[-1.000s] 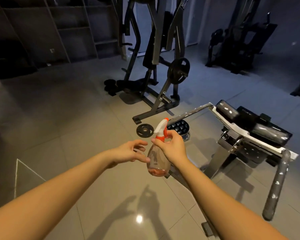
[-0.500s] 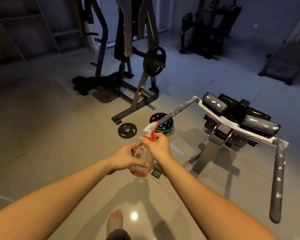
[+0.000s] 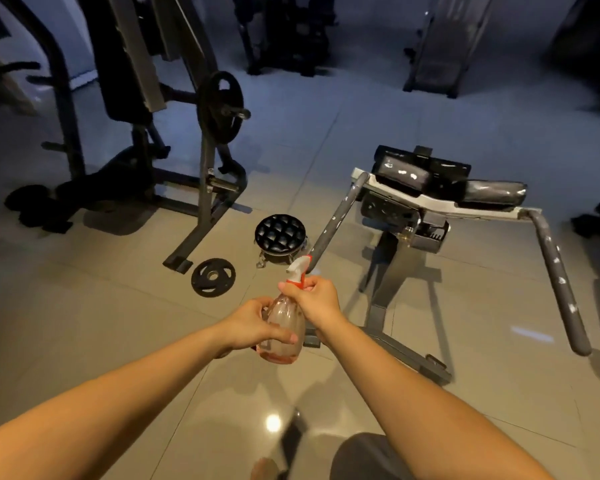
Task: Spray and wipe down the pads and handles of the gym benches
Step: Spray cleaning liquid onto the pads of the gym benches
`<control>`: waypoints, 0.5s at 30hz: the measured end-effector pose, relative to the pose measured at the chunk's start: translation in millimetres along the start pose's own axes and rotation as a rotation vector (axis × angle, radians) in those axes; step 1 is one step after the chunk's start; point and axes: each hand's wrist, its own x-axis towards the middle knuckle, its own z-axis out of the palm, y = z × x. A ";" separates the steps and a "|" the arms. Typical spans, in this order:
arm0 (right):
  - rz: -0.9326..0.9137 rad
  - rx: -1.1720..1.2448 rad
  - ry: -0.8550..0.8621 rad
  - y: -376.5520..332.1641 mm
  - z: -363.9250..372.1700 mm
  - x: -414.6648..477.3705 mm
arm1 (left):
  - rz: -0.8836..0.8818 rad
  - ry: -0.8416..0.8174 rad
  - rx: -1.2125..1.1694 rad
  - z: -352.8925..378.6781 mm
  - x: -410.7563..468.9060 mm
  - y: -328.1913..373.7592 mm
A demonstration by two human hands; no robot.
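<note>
Spraying looks about to begin. The right hand (image 3: 317,301) grips the neck of a clear, rounded plastic spray bottle (image 3: 284,315) just under its white-and-orange trigger head. The left hand (image 3: 253,322) wraps the smooth belly, thumb across the front. Beyond the right hand stands a grey metal bench (image 3: 440,206) with glossy black cushioned pads (image 3: 413,174) and scuffed grey foam-sleeved handles (image 3: 329,226), one ending just past the nozzle. The next move probably calls for turning the nozzle toward that handle. No cloth shows.
</note>
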 end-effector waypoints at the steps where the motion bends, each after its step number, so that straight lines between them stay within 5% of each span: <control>1: 0.011 0.018 0.002 -2.0 3.0 2.6 | 0.005 -0.007 0.004 -5.6 4.2 -1.3; 15: -0.010 0.064 0.098 -51.7 -4.6 84.8 | 0.118 -0.110 0.109 -62.9 91.1 53.5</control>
